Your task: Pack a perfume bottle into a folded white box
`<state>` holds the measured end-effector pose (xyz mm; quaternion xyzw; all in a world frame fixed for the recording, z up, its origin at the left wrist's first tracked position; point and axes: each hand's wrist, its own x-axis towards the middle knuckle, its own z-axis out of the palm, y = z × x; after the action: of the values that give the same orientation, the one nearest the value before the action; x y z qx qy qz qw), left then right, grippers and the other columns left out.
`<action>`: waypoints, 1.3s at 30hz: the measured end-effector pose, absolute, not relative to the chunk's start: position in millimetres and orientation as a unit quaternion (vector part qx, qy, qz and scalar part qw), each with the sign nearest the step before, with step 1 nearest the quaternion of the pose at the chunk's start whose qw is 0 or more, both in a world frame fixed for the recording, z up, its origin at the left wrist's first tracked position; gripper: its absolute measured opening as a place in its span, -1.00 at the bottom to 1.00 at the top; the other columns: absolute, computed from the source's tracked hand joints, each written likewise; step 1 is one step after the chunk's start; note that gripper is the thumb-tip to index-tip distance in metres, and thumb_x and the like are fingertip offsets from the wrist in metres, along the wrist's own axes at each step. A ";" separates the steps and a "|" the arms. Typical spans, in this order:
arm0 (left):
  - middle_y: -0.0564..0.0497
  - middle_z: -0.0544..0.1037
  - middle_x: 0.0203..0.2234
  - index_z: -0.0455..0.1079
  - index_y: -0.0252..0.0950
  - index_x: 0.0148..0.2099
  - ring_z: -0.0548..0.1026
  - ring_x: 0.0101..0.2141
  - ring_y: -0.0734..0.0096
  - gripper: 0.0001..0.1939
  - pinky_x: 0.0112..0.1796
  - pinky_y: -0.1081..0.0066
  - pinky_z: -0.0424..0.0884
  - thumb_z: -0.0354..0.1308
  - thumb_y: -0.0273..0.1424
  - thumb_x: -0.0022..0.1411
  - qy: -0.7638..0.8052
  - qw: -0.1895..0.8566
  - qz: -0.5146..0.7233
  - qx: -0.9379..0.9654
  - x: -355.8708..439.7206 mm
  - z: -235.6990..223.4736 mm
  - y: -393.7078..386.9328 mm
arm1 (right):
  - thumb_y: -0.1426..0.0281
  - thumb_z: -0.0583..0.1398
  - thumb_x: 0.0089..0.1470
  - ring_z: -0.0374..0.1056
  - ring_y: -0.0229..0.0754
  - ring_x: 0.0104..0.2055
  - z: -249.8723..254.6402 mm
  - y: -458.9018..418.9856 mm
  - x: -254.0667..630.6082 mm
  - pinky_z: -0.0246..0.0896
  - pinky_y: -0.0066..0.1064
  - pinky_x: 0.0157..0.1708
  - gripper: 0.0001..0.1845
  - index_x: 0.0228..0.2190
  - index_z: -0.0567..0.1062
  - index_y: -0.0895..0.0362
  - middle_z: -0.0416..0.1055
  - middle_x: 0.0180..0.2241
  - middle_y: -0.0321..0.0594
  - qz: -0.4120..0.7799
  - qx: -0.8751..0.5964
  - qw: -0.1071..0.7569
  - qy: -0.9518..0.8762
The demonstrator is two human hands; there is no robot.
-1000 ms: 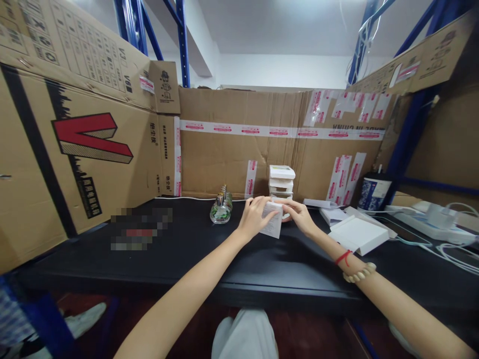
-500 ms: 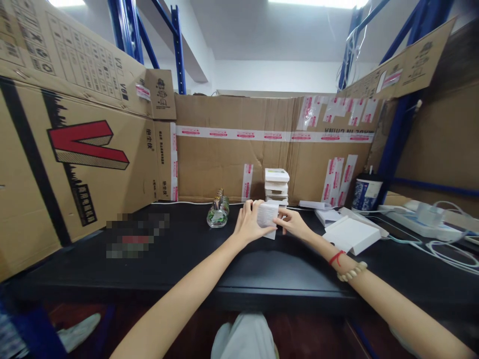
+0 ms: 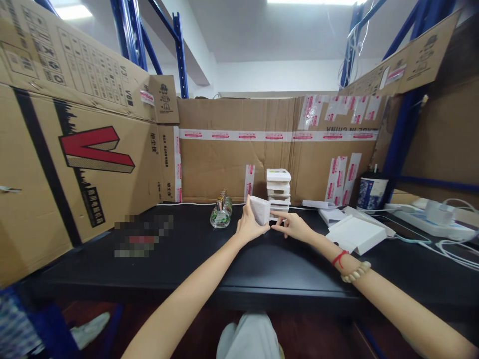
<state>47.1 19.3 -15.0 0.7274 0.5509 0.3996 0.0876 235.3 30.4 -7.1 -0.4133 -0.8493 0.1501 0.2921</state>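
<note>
My left hand is closed around a small white box with fine print on its face, held tilted above the black table. Just to the right of the box is my right hand, thumb and index finger apart; whether a fingertip touches the box edge I cannot tell. Behind my hands rises a stack of white boxes. Left of my left hand stands a row of small glass bottles with gold caps, green inside the nearest one.
Opened white cartons lie on the right of the table. Beyond them are a blue-and-white canister and a power strip with white cables. Cardboard walls enclose the back and left. A blurred patch covers something at left.
The white box has turned, now showing its thickness and right side. My right hand's fingers have come off its face and spread slightly. The view has shifted slightly left.
</note>
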 end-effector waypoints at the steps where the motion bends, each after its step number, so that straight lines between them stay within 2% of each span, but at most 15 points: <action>1: -0.21 -0.11 0.16 -0.60 -0.25 0.25 0.08 0.13 0.13 0.11 -0.03 0.16 0.25 0.12 -0.19 -0.13 0.554 0.088 0.406 0.721 45.9 -15.7 21.1 | 0.17 0.13 -0.02 0.27 -0.39 -0.63 -6.1 28.8 234.8 0.14 -0.56 -0.55 -0.39 0.07 0.22 0.09 0.37 -0.40 -0.31 0.148 -0.413 0.283 -0.853; 5: -0.16 -0.18 0.20 -0.63 -0.15 0.25 0.05 0.15 0.11 0.02 -0.01 0.08 0.21 0.06 -0.18 -0.02 0.577 0.100 0.404 0.702 41.2 -16.4 25.9 | 0.19 0.11 0.01 0.25 -0.42 -0.63 -2.7 25.4 234.0 0.16 -0.55 -0.49 -0.42 0.07 0.19 0.03 0.37 -0.39 -0.36 0.136 -0.417 0.256 -0.862; 8: -0.20 -0.24 0.20 -0.61 -0.13 0.26 0.15 0.09 0.00 -0.06 -0.02 0.08 0.21 0.01 -0.22 0.06 0.593 0.121 0.387 0.696 39.0 -15.6 26.7 | 0.22 0.11 0.01 0.25 -0.44 -0.63 -2.3 25.0 234.7 0.16 -0.55 -0.47 -0.43 0.07 0.16 -0.01 0.37 -0.40 -0.41 0.128 -0.426 0.235 -0.864; 11: -0.19 -0.27 0.20 -0.63 -0.11 0.25 0.22 0.04 0.02 -0.13 -0.02 0.12 0.23 -0.06 -0.29 0.11 0.583 0.137 0.386 0.702 38.3 -15.8 26.8 | 0.23 0.10 0.01 0.24 -0.44 -0.63 -3.7 26.0 234.6 0.14 -0.55 -0.47 -0.44 0.07 0.15 -0.03 0.37 -0.41 -0.43 0.120 -0.431 0.222 -0.866; 13: -0.14 -0.25 0.21 -0.67 -0.10 0.24 0.23 0.03 0.04 -0.10 -0.02 0.13 0.23 -0.04 -0.26 0.10 0.586 0.144 0.385 0.698 38.8 -16.8 27.2 | 0.22 0.10 0.01 0.23 -0.45 -0.63 -5.5 27.7 233.8 0.13 -0.54 -0.48 -0.45 0.06 0.15 -0.03 0.37 -0.40 -0.43 0.124 -0.431 0.220 -0.866; 16: -0.08 -0.16 0.20 -0.67 -0.09 0.23 0.24 0.02 0.01 0.07 -0.02 0.11 0.24 0.10 -0.11 -0.04 0.615 0.137 0.377 0.678 41.6 -18.2 28.4 | 0.21 0.11 0.00 0.21 -0.44 -0.60 -8.9 31.2 232.1 0.09 -0.54 -0.49 -0.45 0.05 0.18 0.00 0.37 -0.41 -0.40 0.120 -0.422 0.224 -0.870; 18: -0.10 -0.13 0.19 -0.63 -0.11 0.24 0.23 0.03 0.01 0.14 -0.02 0.12 0.24 0.16 -0.08 -0.12 0.626 0.121 0.377 0.672 44.6 -18.4 30.2 | 0.22 0.12 -0.02 0.18 -0.41 -0.57 -10.7 33.2 231.2 0.05 -0.54 -0.49 -0.44 0.04 0.21 0.04 0.36 -0.43 -0.37 0.105 -0.411 0.228 -0.876; 21: -0.20 -0.07 0.17 -0.57 -0.21 0.26 0.23 0.03 0.00 0.11 -0.04 0.12 0.24 0.15 -0.07 -0.09 0.630 0.111 0.380 0.668 48.6 -17.2 35.4 | 0.23 0.12 -0.02 0.15 -0.40 -0.56 -11.8 33.6 230.6 0.01 -0.54 -0.50 -0.44 0.04 0.22 0.08 0.37 -0.43 -0.34 0.095 -0.408 0.231 -0.878; 24: -0.26 0.15 0.07 -0.42 -0.30 0.26 0.28 -0.02 0.00 0.00 -0.06 0.11 0.24 0.13 -0.16 -0.04 0.635 0.122 0.378 0.663 49.6 -15.3 44.7 | 0.23 0.11 -0.02 0.15 -0.40 -0.56 -11.1 31.9 230.0 0.00 -0.54 -0.49 -0.46 0.02 0.23 0.07 0.37 -0.42 -0.34 0.100 -0.414 0.227 -0.876; 26: -0.20 0.33 -0.07 -0.23 -0.31 0.24 0.34 -0.08 0.05 -0.17 -0.10 0.16 0.28 0.11 -0.29 0.00 0.635 0.143 0.380 0.657 48.4 -15.0 52.6 | 0.22 0.11 -0.01 0.17 -0.40 -0.54 -10.4 30.6 229.4 0.01 -0.53 -0.48 -0.47 0.02 0.24 0.06 0.37 -0.41 -0.34 0.101 -0.419 0.220 -0.875; 29: -0.19 0.40 -0.17 0.09 -0.38 0.07 0.36 -0.08 0.14 -0.44 -0.11 0.32 0.30 0.12 -0.35 0.03 0.639 0.161 0.397 0.639 45.8 -16.2 64.4 | 0.20 0.11 -0.02 0.19 -0.40 -0.51 -10.0 29.8 228.7 0.01 -0.53 -0.47 -0.48 0.00 0.25 0.03 0.37 -0.39 -0.36 0.092 -0.435 0.213 -0.870; 33: -0.21 0.32 -0.07 0.01 -0.50 0.08 0.31 -0.02 0.22 -0.47 -0.07 0.40 0.27 0.07 -0.39 0.10 0.655 0.157 0.401 0.620 47.1 -18.4 78.3 | 0.19 0.11 -0.01 0.20 -0.39 -0.49 -11.1 29.7 228.5 0.02 -0.52 -0.45 -0.50 -0.01 0.26 0.01 0.37 -0.39 -0.39 0.080 -0.432 0.203 -0.875; 38: -0.32 0.12 0.07 -0.27 -0.59 0.23 0.14 0.09 0.07 -0.30 0.04 0.20 0.13 -0.04 -0.37 0.18 0.692 0.127 0.377 0.602 54.2 -19.3 99.9 | 0.20 0.11 0.00 0.19 -0.42 -0.50 -10.9 26.2 228.2 0.03 -0.54 -0.44 -0.54 -0.03 0.27 -0.01 0.36 -0.43 -0.43 0.078 -0.415 0.199 -0.884; 39: -0.33 0.12 0.06 -0.27 -0.60 0.23 0.13 0.09 0.07 -0.31 0.04 0.18 0.12 -0.06 -0.36 0.19 0.699 0.120 0.372 0.599 54.6 -19.4 104.9 | 0.21 0.11 0.00 0.19 -0.42 -0.50 -10.2 24.8 227.9 0.03 -0.54 -0.45 -0.55 -0.03 0.27 -0.01 0.35 -0.43 -0.43 0.078 -0.412 0.197 -0.886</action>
<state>54.6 104.9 -19.4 0.5988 0.6993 0.3717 0.1196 227.9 24.8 -10.2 -0.4121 -0.8861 0.0785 0.1972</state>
